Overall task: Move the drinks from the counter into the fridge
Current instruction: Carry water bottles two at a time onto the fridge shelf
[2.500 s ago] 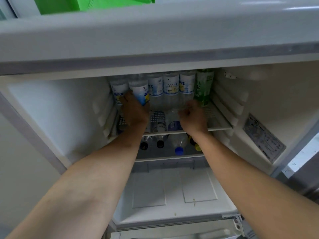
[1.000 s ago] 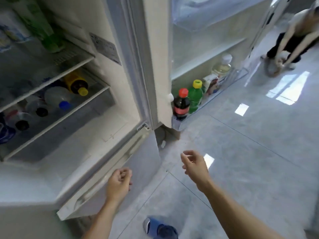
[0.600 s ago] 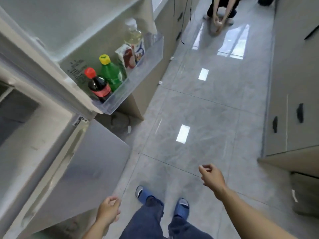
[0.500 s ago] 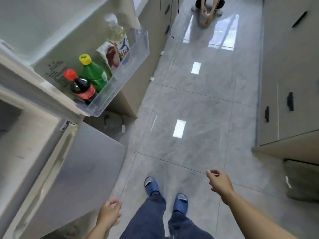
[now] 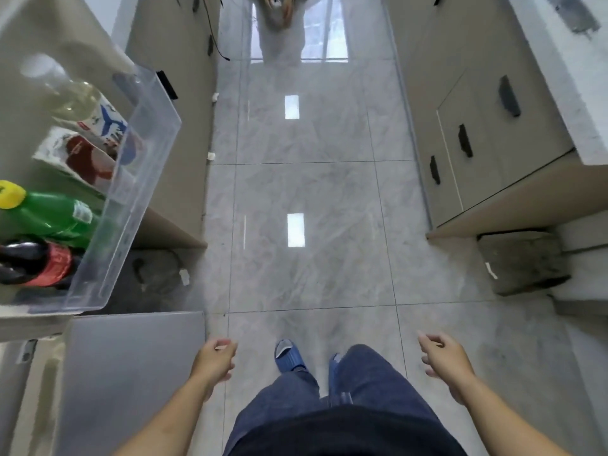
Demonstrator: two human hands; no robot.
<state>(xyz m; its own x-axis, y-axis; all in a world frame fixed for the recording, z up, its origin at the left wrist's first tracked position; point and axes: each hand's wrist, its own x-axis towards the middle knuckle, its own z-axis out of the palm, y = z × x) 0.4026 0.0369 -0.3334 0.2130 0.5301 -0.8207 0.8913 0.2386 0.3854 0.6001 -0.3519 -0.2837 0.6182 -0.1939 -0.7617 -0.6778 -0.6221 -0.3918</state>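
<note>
I look down at a grey tiled floor. My left hand and my right hand hang low on either side of my legs, fingers loosely curled, holding nothing. The open fridge door is on the left; its clear door bin holds a green bottle with a yellow cap, a dark cola bottle with a red label, a carton and a clear bottle. The marble counter runs along the right edge; no drinks show on its visible part.
The closed lower fridge door is beside my left hand. Beige cabinets with dark handles stand under the counter on the right. A grey block lies on the floor by them. A person crouches at the far end of the aisle.
My hands left the bottles on the fridge shelf and dropped to my sides, holding nothing. My view swung right, away from the fridge interior, and now faces down the aisle between fridge and counter.
</note>
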